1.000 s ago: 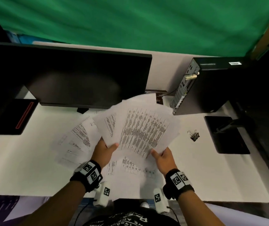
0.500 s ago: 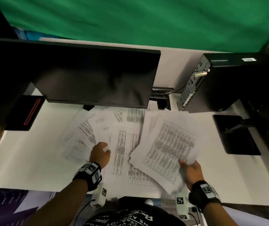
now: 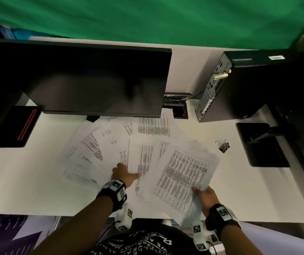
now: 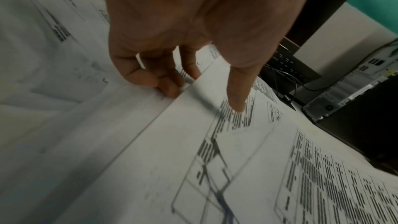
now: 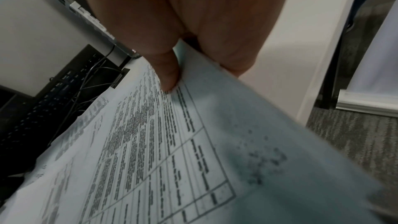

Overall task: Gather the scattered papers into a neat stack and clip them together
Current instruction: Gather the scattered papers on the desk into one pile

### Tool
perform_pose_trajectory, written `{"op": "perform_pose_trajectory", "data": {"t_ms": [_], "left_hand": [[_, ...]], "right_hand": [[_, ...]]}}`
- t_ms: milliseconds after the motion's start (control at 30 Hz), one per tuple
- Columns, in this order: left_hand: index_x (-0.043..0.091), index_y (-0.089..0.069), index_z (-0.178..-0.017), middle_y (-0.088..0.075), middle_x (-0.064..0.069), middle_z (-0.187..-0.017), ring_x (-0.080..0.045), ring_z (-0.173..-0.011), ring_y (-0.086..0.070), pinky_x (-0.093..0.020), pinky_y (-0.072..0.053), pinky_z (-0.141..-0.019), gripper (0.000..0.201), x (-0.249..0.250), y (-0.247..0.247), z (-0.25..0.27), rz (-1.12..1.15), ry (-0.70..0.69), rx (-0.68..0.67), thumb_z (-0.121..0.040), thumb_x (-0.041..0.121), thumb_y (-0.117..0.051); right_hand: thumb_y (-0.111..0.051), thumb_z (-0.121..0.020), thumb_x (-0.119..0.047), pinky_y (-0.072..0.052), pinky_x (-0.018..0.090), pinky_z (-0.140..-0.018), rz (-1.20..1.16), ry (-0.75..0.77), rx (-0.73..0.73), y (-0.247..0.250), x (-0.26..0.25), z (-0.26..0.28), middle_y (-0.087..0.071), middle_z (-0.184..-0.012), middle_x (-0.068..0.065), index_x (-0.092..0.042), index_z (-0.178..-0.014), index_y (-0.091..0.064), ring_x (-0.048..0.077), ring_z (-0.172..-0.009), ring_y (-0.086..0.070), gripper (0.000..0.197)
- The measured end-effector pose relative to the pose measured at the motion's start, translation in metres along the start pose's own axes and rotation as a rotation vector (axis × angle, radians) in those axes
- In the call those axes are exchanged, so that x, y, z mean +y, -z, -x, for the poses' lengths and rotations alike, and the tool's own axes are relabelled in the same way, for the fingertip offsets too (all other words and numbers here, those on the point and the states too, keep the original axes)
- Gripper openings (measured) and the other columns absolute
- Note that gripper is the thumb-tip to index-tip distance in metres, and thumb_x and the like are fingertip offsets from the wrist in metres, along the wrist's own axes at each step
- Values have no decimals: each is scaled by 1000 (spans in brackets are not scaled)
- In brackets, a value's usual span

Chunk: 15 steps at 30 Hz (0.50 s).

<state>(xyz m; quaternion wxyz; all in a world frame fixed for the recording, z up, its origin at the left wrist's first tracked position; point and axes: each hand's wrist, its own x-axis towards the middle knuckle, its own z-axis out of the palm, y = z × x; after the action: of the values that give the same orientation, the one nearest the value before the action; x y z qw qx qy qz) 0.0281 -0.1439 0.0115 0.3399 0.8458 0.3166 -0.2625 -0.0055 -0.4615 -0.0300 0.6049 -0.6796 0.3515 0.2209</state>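
Papers point(image 3: 182, 177) pinched in right hand point(image 3: 205, 199) grip, near corner.

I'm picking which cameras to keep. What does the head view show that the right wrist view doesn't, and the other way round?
Only the head view shows the binder clip lying on the desk, the monitor and the left hand on the spread sheets. Only the right wrist view shows the carpet beside the desk. Both show the right hand pinching the held sheets, and the computer tower.
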Motion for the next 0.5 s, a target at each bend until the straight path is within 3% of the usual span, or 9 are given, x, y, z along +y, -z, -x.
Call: {"op": "perform_pose_trajectory", "data": {"t_ms": [67, 133, 200, 333, 433, 500], "left_hand": [[9, -43, -114, -59, -9, -114, -27, -102, -58, -30, -46, -82, 56, 2, -4, 3, 53, -57, -2, -77, 32, -79], [9, -51, -115, -63, -9, -114, -27, -101, -60, -27, -45, -80, 41, 2, -3, 7, 74, -103, 4, -83, 22, -73], [8, -58, -124, -65, -11, -122, -30, -109, -61, -31, -49, -86, 37, 2, 4, 8, 63, -115, 28, -89, 20, -65], [7, -42, -143, -48, -18, -143, -36, -129, -47, -40, -39, -105, 46, -1, 42, 18, 57, -122, 168, -98, 14, -49], [9, -44, -141, -54, -19, -137, -39, -121, -55, -48, -44, -103, 43, 0, 84, 28, 134, -248, 296, -99, 12, -48], [12, -55, -129, -67, -8, -115, -29, -103, -65, -48, -51, -95, 32, 2, 110, 35, 221, -368, 332, -97, 14, -53]], "right_hand": [[-62, -94, -7, -50, 38, -64, -15, -1, -13, -4, 0, 1, -60, -77, 12, 4, -111, -58, 26, -70, -55, 20], [-62, -94, -6, -50, 38, -66, -26, -2, -26, -4, -1, 1, -61, -77, 11, 2, -109, -59, 26, -70, -56, 17], [-63, -93, -5, -50, 37, -64, -29, -5, -23, -3, -3, 0, -62, -75, 10, 0, -105, -60, 26, -68, -57, 13], [-63, -93, -1, -48, 35, -62, -25, 20, -39, 1, -7, -1, -62, -70, 6, -8, -94, -61, 23, -64, -56, 8], [-62, -92, 1, -47, 33, -61, 17, 47, -46, 2, -10, 0, -62, -69, 6, -9, -91, -60, 23, -63, -55, 10], [-62, -92, 0, -48, 35, -64, 51, 51, -29, 4, -12, -1, -63, -71, 7, -9, -92, -61, 25, -64, -56, 9]]}}
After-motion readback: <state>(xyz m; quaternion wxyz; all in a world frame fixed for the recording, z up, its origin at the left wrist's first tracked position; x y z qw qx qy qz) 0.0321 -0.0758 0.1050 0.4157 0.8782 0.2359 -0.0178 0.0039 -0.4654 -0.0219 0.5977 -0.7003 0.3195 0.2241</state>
